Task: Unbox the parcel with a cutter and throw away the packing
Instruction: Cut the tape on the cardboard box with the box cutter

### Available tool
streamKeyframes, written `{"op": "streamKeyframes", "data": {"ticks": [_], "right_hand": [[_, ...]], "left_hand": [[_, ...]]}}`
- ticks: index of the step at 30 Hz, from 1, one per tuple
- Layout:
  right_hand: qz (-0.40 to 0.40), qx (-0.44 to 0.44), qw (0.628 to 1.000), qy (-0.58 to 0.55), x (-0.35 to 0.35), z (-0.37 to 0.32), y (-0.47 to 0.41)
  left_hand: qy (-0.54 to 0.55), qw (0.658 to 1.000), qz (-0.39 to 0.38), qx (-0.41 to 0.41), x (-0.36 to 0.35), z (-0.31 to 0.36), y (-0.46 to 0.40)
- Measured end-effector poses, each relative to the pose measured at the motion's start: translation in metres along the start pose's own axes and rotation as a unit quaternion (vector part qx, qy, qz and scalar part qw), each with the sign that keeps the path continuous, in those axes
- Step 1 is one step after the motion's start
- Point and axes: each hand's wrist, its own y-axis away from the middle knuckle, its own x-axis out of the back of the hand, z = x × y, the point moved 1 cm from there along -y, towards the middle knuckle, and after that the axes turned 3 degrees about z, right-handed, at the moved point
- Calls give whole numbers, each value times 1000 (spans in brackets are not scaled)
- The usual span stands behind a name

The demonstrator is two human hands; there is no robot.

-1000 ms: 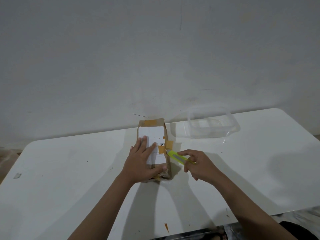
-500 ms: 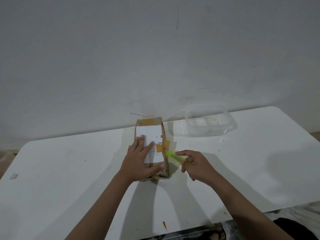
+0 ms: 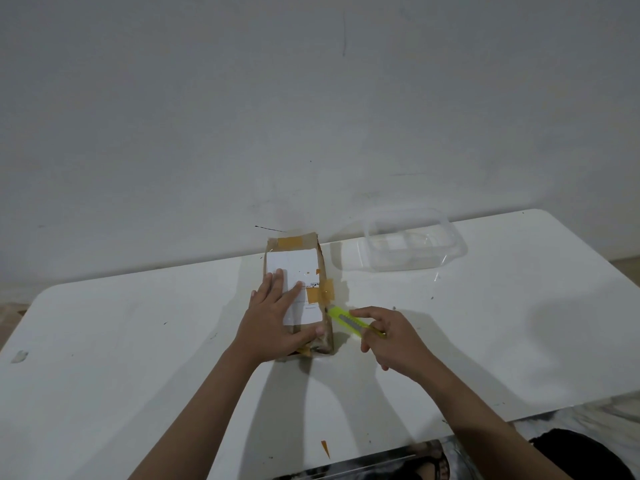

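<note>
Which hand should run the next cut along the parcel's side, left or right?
Right. The right hand already grips the cutter, tip at the parcel side edge; the left hand lies flat on top, steadying it.

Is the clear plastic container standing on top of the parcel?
No, the clear plastic container stands on the table, apart from the parcel and to its right.

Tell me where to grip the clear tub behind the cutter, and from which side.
Take the tub by its near long rim, from above and the front. It sits upright and open-topped on the table against the wall, so the far side looks blocked. The right hand holds the cutter; the left hand presses the parcel.
</note>
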Motion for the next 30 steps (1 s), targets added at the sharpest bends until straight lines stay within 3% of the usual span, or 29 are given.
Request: {"op": "streamKeyframes", "data": {"ticks": [9,17,30], "right_hand": [[100,9,994,-32,3,-15,-6],[65,0,998,23,-17,-20,-28],[-4,26,999,36,7,-7,-25]], "left_hand": [[-3,1000,6,19,-5,3,1],[-1,1000,15,27,-7,4,2],[5,999,21,25,-7,4,1]]}}
